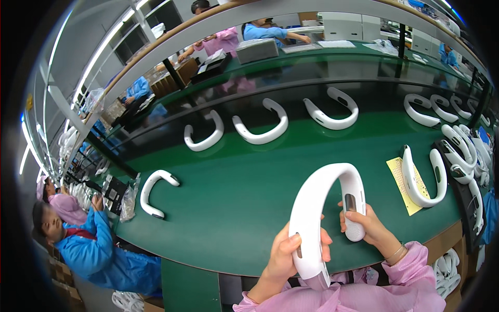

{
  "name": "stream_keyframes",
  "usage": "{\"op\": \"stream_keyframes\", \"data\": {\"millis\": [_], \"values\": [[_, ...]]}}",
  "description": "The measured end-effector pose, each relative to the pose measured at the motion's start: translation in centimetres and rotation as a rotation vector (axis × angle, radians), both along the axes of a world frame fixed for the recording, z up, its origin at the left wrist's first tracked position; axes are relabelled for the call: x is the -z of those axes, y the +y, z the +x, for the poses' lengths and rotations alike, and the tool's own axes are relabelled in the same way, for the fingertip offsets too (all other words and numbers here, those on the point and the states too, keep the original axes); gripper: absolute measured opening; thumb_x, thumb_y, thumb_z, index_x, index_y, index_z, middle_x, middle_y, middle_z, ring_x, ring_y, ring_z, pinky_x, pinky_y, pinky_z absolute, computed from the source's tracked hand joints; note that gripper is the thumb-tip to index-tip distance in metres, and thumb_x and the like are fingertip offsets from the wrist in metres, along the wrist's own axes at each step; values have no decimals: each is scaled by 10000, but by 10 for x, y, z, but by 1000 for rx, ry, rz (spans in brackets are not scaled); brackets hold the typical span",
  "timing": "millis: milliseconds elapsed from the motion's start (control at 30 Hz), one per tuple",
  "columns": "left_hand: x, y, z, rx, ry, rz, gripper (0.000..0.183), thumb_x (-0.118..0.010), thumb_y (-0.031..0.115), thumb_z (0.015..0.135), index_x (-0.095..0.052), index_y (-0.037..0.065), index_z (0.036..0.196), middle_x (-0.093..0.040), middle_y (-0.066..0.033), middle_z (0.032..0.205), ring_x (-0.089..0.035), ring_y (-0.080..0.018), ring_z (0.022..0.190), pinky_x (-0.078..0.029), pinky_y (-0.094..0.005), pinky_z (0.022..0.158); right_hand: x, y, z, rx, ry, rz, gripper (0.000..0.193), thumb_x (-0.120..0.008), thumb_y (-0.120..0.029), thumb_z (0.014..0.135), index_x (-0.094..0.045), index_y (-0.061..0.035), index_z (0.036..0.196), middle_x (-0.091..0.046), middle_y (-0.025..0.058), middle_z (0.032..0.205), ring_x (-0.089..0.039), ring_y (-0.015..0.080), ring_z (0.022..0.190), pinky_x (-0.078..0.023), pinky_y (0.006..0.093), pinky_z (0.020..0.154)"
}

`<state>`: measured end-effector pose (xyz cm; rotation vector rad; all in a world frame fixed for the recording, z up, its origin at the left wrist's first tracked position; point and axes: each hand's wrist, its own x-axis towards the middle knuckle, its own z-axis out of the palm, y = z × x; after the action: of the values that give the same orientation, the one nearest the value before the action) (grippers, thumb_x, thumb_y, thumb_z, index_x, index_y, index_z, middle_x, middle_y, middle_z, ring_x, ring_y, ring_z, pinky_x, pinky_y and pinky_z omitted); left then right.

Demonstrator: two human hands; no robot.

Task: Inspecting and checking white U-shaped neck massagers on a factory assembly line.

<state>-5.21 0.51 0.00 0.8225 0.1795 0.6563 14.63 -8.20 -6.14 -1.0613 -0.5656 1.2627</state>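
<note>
A white U-shaped neck fan (332, 174) is held up in front of me, its curve at the top and its two ends pointing down. My left hand (284, 249) is closed round the longer arm, thumb on a small dark slot. On the other arm, which has a shiny grey panel and a dotted end, my right hand (368, 222) grips with thumb and fingers. To the right, another neck fan (442, 182) lies over a yellow printed sheet (399, 179). A single neck fan (147, 195) rests at the left of the green table (228, 208).
Several neck fans, one of them a middle one (267, 136), stand in a row along the far side. More are piled in a dark tray (457, 192) at the right. A co-worker in blue (93, 255) sits at the left; others work beyond the shelf rail (208, 23).
</note>
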Motion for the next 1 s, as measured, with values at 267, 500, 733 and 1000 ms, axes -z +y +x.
{"op": "stream_keyframes", "data": {"millis": [267,500,733,1000], "values": [[36,20,-21,66,-218,-128,551,-424,321,885,-374,-86,1253,-608,-190,905,-606,-284,559,-509,-355,458,-12,-12,-6,24,-201,-67,428,-608,-179,846,-444,14,1191,-573,77,841,-583,124,671,-487,263,634],[75,40,2,-397,252,80,537,-462,335,941,-230,73,1348,-459,-130,1221,-580,-189,835,-539,-340,708,-80,-38,-3,-167,-638,77,528,-388,-189,966,-198,6,1418,-456,125,1155,-564,124,830,-471,229,683],[80,18,28,15,129,-352,359,-445,258,949,-383,69,1248,-553,-109,1092,-624,-183,895,-565,-307,695,-117,-18,-37,-265,-485,287,600,-544,-76,898,-233,14,1404,-532,133,1071,-580,130,868,-508,268,800],[55,13,13,129,421,-226,528,-436,410,937,-342,57,1317,-473,-155,1224,-615,-264,916,-545,-337,723,-131,11,-13,221,-1559,644,634,-661,14,647,-486,-17,1255,-484,179,1143,-491,369,1050,-354,494,943]]}}
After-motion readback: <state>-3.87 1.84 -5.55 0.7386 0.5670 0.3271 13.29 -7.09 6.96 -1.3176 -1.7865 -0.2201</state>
